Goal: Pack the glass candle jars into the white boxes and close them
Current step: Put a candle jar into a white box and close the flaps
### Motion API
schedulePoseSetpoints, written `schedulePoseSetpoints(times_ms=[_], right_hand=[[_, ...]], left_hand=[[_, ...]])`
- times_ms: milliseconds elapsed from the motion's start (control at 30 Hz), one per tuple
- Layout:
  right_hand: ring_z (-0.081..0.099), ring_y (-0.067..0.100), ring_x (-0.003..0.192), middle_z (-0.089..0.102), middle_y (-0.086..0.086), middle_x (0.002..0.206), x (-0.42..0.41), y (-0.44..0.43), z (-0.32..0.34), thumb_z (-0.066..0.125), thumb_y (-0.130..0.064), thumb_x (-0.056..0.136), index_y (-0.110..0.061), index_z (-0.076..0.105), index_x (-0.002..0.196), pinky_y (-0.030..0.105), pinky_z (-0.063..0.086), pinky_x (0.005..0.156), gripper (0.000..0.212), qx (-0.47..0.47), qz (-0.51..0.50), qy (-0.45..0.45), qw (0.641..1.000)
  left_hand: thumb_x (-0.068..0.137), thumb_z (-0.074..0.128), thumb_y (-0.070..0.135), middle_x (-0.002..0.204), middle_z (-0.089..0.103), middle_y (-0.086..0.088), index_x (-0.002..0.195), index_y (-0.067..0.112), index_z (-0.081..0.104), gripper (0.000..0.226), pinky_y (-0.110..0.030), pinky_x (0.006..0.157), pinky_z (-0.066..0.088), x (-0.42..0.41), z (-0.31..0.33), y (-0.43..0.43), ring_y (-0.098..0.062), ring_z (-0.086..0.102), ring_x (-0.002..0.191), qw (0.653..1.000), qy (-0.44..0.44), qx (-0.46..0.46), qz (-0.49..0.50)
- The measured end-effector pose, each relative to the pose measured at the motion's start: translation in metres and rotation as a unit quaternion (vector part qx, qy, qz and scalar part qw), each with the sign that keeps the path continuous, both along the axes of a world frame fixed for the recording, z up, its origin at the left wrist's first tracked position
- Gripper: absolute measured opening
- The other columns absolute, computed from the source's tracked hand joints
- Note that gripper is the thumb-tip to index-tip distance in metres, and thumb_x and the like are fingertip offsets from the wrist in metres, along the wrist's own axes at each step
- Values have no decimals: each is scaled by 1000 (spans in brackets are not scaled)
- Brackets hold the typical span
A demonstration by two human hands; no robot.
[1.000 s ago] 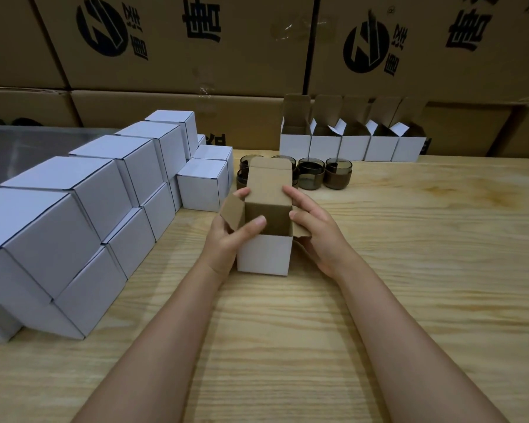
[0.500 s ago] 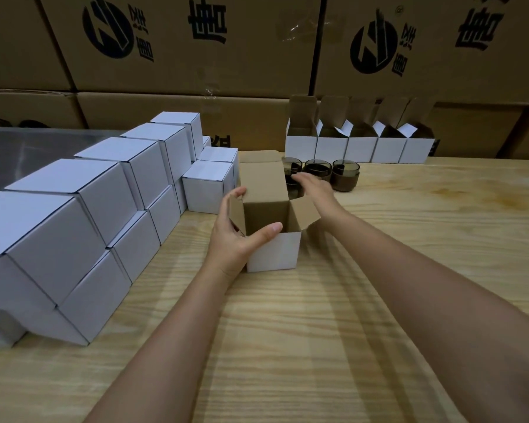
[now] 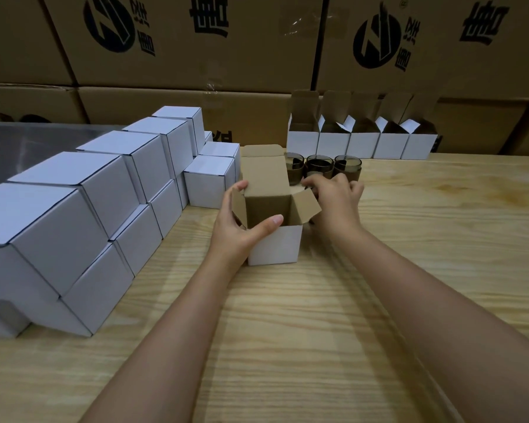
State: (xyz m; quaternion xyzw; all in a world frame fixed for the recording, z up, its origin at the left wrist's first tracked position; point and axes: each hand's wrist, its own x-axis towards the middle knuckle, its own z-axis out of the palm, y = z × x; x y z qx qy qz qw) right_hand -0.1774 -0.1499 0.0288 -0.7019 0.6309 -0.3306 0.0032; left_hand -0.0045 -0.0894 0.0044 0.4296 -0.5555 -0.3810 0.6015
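Nearest the viewer, two bare forearms are reaching forward over the pale wood-grain worktop (image 3: 287, 346). The left hand (image 3: 235, 233) is gripping the open white cardboard box (image 3: 275, 248), with the thumb hooking over the front rim and the fingers wrapping round the left side flap. This box is standing upright on the worktop at centre and showing a brown interior. Its lid flap is standing up at the rear and its right side flap is splaying outward. The right hand (image 3: 336, 203) is hovering just beyond that right flap with its fingers curling downward. Whether it is gripping anything cannot be determined, as the flap and the hand itself are hiding the fingertips. Directly behind the box and this hand, three smoky dark glass candle jars (image 3: 318, 164) are sitting close together in a row on the worktop. The lid flap is partly hiding the leftmost jar. To the left, closed white cardboard boxes (image 3: 104, 190) are standing stacked two high, in a line running from the near left edge towards the back. Further back, along the far edge, a row of five open white boxes (image 3: 361, 145) is standing side by side with lids raised. Beyond the stack at far left, a grey metal surface (image 3: 22, 148) is lying. Large brown corrugated cartons (image 3: 196, 56) bearing black printed logos are forming the wall behind everything.
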Motion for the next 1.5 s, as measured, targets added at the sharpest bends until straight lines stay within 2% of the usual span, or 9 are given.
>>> schedulePoseSetpoints(times_ms=[133,233,400,600,733,867,1000,1267,1500], right_hand=[[40,22,112,60,0,116,3,5,2,67,-17,83,-27,62,115,31,14,79,34,4,-11,54,998],[31,22,124,48,-3,130,-9,-1,13,61,-30,87,-32,61,121,35,21,97,34,28,15,9,999],[32,22,135,38,1,145,-38,-3,28,58,-12,85,-27,46,140,31,29,105,58,233,170,-9,957],[41,26,128,38,8,140,-43,-6,32,70,-30,84,-29,37,143,31,35,97,67,193,107,50,974],[50,26,119,46,8,135,-53,-3,55,75,-29,79,-19,43,140,36,42,98,70,171,84,-62,980],[51,6,87,53,-11,99,-52,13,101,74,-35,78,-21,50,134,22,38,68,62,150,128,-163,967],[54,8,92,56,-9,101,-24,38,130,74,-48,61,-28,56,126,23,40,72,70,197,232,-110,946],[52,8,89,52,-10,95,16,34,103,78,-44,68,-27,55,122,22,43,70,62,267,251,-49,929],[59,17,93,58,0,107,22,34,86,80,-40,69,-23,52,126,36,57,80,66,315,226,9,922]], left_hand=[[60,80,37,132,49,-4,129,33,43,78,-13,73,51,0,-1,-1,-12,55,111,1000,-9,4,3],[60,80,34,129,50,-2,128,32,44,76,-12,71,50,0,0,-1,-4,58,104,1000,3,5,-1],[60,80,36,131,49,-2,131,32,43,80,-11,70,50,0,-1,-2,-10,55,109,1000,1,9,-5],[50,80,50,125,50,9,133,33,42,93,-17,76,53,1,0,0,-9,55,111,1000,-7,15,-11],[47,80,53,126,51,9,134,32,42,97,-28,89,53,1,0,-1,-11,54,115,1000,-14,16,-6],[48,82,50,123,50,16,135,32,42,98,-20,85,53,1,1,-1,3,54,108,1000,-21,15,-7],[56,83,34,120,52,15,136,25,43,90,-11,75,50,1,1,-1,16,56,97,1000,-22,7,-5],[49,82,47,127,57,-5,135,22,43,98,-38,97,50,2,2,-1,-19,56,118,999,-35,4,-13],[46,81,51,124,55,6,137,24,42,102,-10,76,48,2,2,0,0,56,109,999,-47,2,-5]])
